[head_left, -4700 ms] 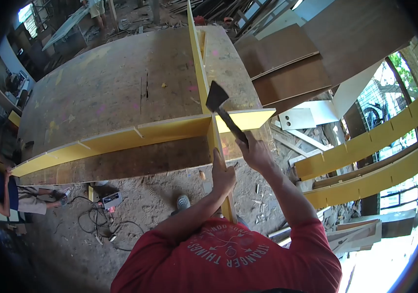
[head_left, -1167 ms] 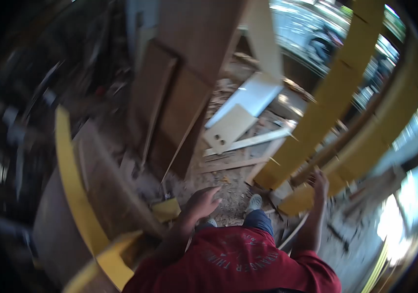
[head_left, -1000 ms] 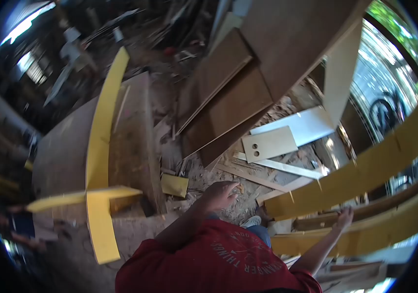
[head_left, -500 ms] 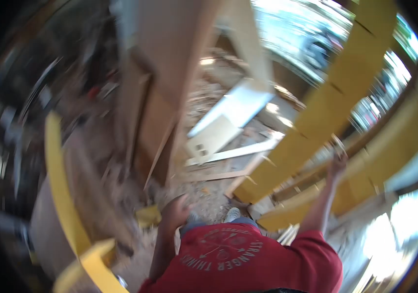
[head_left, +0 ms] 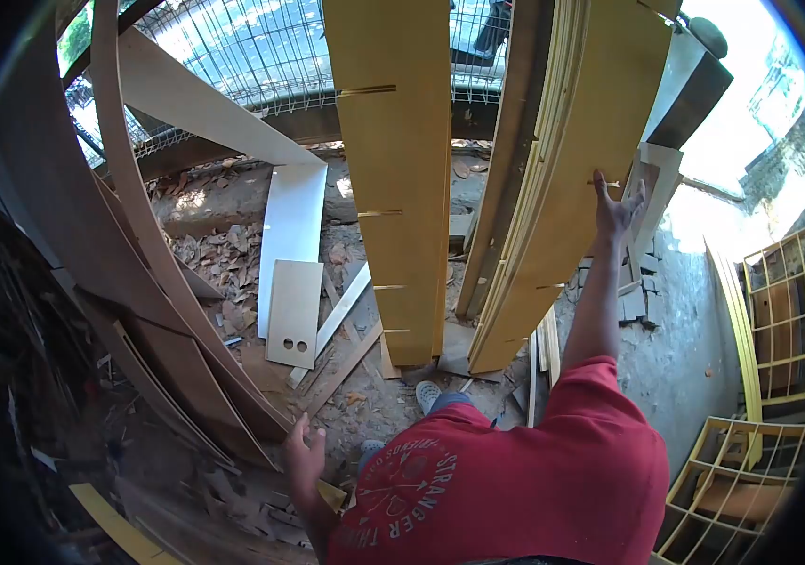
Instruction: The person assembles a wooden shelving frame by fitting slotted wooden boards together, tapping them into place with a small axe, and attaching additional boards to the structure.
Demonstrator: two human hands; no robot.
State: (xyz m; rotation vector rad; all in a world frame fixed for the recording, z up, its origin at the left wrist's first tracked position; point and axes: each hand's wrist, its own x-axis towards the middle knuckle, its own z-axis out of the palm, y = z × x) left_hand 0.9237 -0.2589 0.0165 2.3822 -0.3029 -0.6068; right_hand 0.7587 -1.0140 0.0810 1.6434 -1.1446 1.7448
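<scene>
Long yellow boards with short slots cut in their edges stand upright before me. My right hand [head_left: 619, 215] reaches up with thumb and fingers spread, at the outer face of the right-hand stack of yellow boards [head_left: 600, 122]. Whether the fingertips touch that face I cannot tell. To its left stands another slotted yellow board [head_left: 393, 179], apart from the stack. Low at my left side, my left hand [head_left: 305, 454] has its fingers apart and holds nothing. It is close to the lower end of some leaning brown panels [head_left: 177, 348].
A white board [head_left: 291, 221] and a small panel with two holes [head_left: 293, 311] lie among dry leaves. Wire mesh fencing [head_left: 233, 61] runs behind. Yellow grid frames [head_left: 751, 480] are at the right, near a grey floor [head_left: 676, 367]. Thin strips lie near my feet.
My view has swung right, so the yellow boards now sit nearer the middle and look more upright. The right hand, earlier blurred among the boards, now shows spread fingers at the stack's outer face.
</scene>
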